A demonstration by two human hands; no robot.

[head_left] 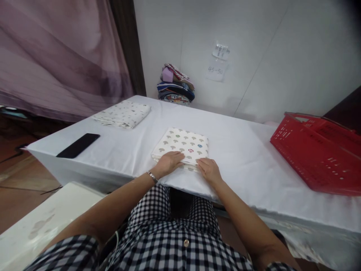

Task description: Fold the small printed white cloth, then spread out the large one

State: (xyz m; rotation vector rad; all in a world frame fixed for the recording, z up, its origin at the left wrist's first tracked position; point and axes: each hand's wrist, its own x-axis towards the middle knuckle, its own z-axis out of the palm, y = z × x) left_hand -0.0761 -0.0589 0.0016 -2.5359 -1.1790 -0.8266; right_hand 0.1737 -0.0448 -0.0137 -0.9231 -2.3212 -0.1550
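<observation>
Left hand: the left hand (168, 162) lies palm down, fingers flat and spread, on the near left corner of a folded mushroom-print cloth (182, 145) — pressing on it, not gripping.
Right hand: the right hand (208, 170) rests flat on the cloth's near right edge, fingers extended; the two hands sit near each other with a narrow gap between them.
Cloth: folded into a neat rectangle, cream with grey mushrooms and a few coloured ones, it lies at the near edge of the bench (242, 150), roughly at its middle.
Bench: covered in a white sheet, standing against a pale wall.
Far left: a second folded cloth (123, 113), white with small specks, lies well apart from the first; a black phone (78, 145) lies near the bench's left edge.
Right: a red plastic basket (316, 150) stands tilted on the bench.
Back: a stack of folded fabrics (175, 84) in mixed colours sits against the wall, beside paper notes (217, 62) — their writing too small to read.
</observation>
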